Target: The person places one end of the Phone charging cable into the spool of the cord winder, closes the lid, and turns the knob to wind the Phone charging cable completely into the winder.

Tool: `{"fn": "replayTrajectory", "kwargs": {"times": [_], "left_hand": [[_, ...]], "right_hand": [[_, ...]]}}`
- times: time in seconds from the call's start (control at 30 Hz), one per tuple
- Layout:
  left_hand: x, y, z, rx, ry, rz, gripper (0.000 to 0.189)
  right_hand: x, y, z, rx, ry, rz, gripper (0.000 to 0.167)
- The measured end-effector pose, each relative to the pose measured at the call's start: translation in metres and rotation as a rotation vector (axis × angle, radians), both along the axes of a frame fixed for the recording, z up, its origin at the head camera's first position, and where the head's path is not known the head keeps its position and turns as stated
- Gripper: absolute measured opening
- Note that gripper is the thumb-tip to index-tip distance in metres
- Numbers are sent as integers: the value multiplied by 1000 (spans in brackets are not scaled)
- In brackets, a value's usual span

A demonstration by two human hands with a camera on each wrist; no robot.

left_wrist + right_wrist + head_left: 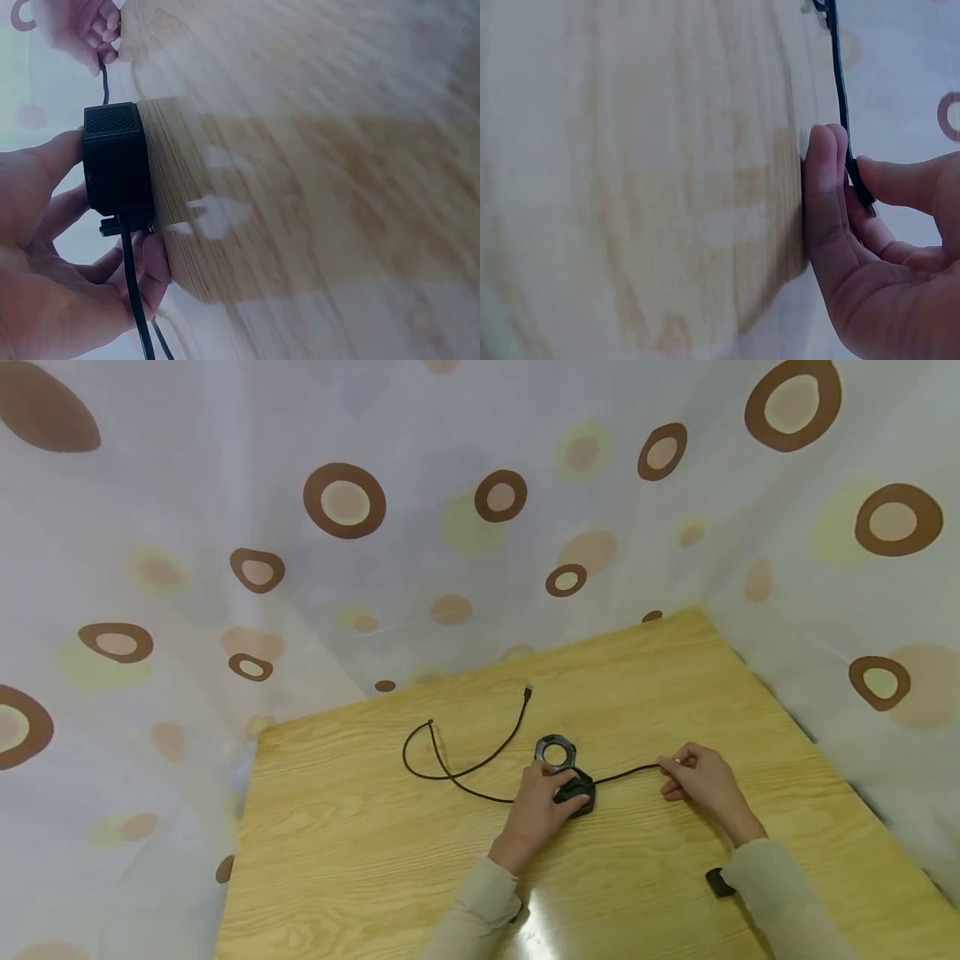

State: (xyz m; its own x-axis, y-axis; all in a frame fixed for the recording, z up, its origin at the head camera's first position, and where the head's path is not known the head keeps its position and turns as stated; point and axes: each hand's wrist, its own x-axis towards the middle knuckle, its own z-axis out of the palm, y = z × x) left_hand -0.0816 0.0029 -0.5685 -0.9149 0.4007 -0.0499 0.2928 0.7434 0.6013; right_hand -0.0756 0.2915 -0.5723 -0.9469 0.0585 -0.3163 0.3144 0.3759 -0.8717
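Observation:
In the head view, my left hand (534, 810) grips a small black angular device (577, 792) on the table, thumb on one side and fingers on the other. The left wrist view shows a textured panel on the black device (116, 165). A thin black cable (627, 772) extends from both sides of it; how it passes the device is hidden. My right hand (708, 781) pinches the cable's right end. In the right wrist view, thumb and fingers hold its small plug (861, 182). A dark octagonal ring (555, 740) lies just beyond the device.
The cable's other end loops across the wooden table (337, 860) and finishes in a plug (528, 693) farther back. A patterned white sheet (420, 568) surrounds the table's back and sides. A black wrist-worn piece (721, 882) sits by the right cuff.

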Motion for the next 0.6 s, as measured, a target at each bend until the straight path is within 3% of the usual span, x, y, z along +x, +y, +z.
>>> {"fn": "replayTrajectory", "kwargs": {"times": [0.07,0.17,0.33,0.43,0.6], "left_hand": [[-1,2,0,-7,-17,10,49],[0,2,1,-17,-23,10,49],[0,2,0,-22,-18,2,50],[0,3,0,-23,-14,11,49],[-1,4,-2,-21,18,11,47]], "right_hand": [[3,-1,0,57,18,13,37],[5,-7,0,222,100,41,39],[11,-28,1,522,253,69,25],[12,-46,1,547,288,114,23],[10,-71,0,445,304,198,31]]}}
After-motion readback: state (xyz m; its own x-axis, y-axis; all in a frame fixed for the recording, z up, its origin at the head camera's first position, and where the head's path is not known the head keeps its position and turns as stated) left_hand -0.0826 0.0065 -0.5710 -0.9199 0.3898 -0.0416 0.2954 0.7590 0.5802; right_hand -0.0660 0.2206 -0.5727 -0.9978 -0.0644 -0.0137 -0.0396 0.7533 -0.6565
